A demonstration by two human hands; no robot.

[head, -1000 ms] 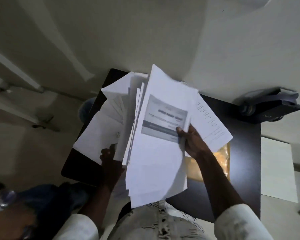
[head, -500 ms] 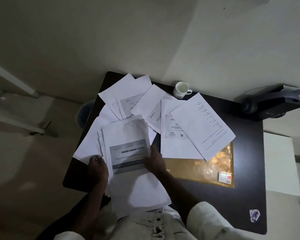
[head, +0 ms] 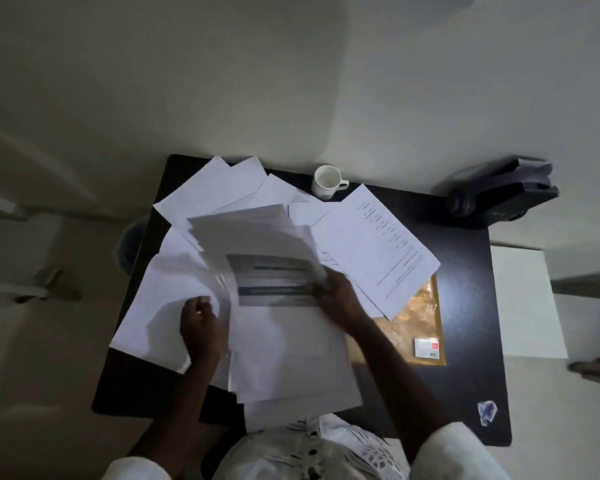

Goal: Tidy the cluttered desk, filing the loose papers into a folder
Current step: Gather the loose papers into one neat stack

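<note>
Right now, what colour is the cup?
White, the cup at the desk's far edge, seen from the head camera.

A dark desk (head: 465,323) stands against a plain pale wall (head: 291,81) in dim light. Pale floor (head: 32,358) shows to its left, and a white cabinet top (head: 523,299) sits just beside its right edge.

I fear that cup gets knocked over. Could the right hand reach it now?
Probably yes, once it lets go: the right hand is busy gripping the paper stack. Only flat loose sheets lie between it and the white cup.
</note>
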